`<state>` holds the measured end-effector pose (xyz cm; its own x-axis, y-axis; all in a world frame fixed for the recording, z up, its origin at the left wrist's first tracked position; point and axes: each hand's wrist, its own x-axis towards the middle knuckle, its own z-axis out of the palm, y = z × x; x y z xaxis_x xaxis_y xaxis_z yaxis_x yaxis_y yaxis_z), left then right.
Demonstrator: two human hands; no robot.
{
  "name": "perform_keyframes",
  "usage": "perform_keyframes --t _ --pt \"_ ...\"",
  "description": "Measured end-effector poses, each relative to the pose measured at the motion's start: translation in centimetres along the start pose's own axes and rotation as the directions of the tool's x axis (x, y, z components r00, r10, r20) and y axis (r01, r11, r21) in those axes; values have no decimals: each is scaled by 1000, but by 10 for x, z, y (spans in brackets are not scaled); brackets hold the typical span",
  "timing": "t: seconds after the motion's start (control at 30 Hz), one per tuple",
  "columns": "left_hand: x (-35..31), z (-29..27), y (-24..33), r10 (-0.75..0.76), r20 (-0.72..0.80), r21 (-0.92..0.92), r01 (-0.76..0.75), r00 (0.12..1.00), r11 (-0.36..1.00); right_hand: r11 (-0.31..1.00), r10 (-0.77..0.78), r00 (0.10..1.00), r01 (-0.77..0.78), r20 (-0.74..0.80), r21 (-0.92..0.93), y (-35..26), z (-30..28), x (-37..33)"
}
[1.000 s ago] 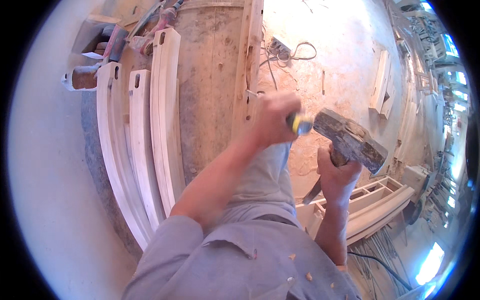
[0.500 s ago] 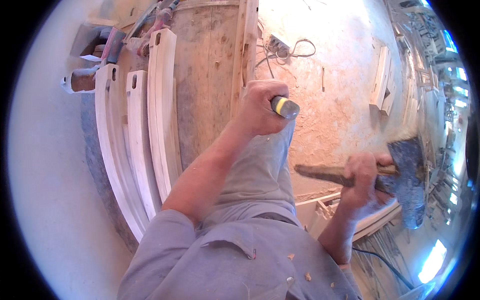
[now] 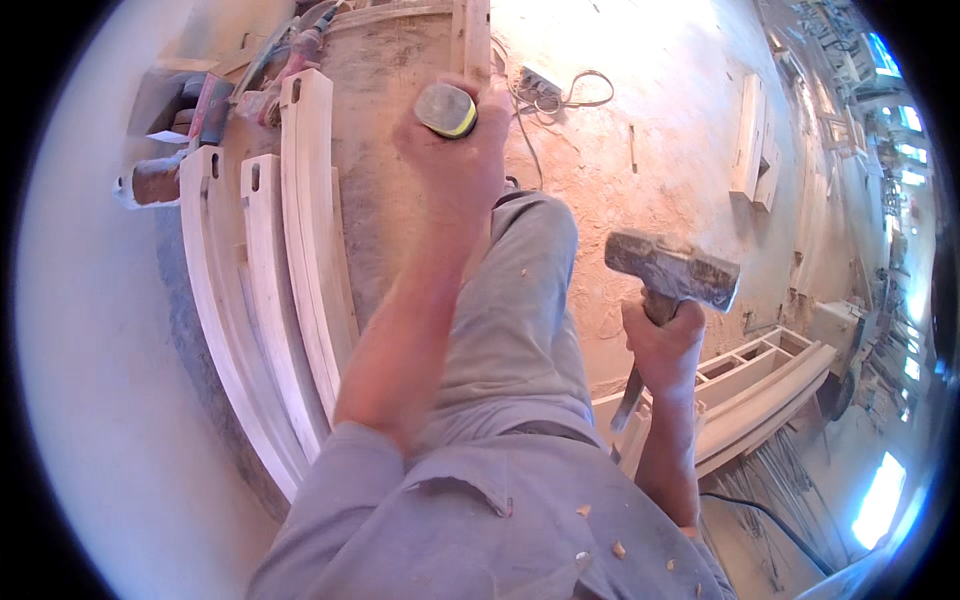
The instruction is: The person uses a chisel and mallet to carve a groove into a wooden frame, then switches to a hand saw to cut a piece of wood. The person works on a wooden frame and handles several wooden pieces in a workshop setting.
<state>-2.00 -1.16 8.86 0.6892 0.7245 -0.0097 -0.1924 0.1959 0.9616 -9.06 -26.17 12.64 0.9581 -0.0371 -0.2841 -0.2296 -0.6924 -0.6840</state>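
My left hand (image 3: 460,160) is closed around a chisel (image 3: 445,110), its butt end with a yellow band toward me. The blade is hidden below the fist. That fist is over the bench top, beside a long wooden beam (image 3: 472,40) along the bench's right edge. To the right, my right hand (image 3: 668,345) grips a hammer (image 3: 672,268) by its wooden handle, close under the heavy metal head. The head is raised over the floor, apart from the chisel, and the handle slants down below the hand.
Pale beams with slots (image 3: 310,180) lie on the bench (image 3: 375,80) at left. A power tool (image 3: 295,60) and a box (image 3: 205,105) sit beyond them. A socket block with a cable (image 3: 540,88) is on the floor. Timber pieces (image 3: 750,140) and a wooden frame (image 3: 755,390) lie at right.
My left hand has moved left and away from me with the chisel. My right hand has shifted slightly left, and the hammer has turned so its head lies crosswise, farther left and higher.
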Motion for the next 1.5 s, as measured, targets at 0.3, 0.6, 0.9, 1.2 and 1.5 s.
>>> perform_keyframes --t 0.3,0.6,0.9,1.2,1.5 --pt "-43 1 -38 450 691 11 -630 566 776 938 250 968 -238 -19 254 28 -12 -5" --pt "-42 -13 -58 410 749 63 -671 521 738 917 247 969 -229 -16 328 29 -11 -4" --pt "-42 -11 -62 398 778 35 -666 486 745 922 230 973 -227 28 314 25 -9 -6" --pt "-39 -13 -60 384 788 55 -677 480 734 965 181 978 -155 -107 211 18 -9 -10" --pt "-36 -16 -55 369 814 18 -654 449 756 970 46 977 7 -210 244 3 -6 -16"
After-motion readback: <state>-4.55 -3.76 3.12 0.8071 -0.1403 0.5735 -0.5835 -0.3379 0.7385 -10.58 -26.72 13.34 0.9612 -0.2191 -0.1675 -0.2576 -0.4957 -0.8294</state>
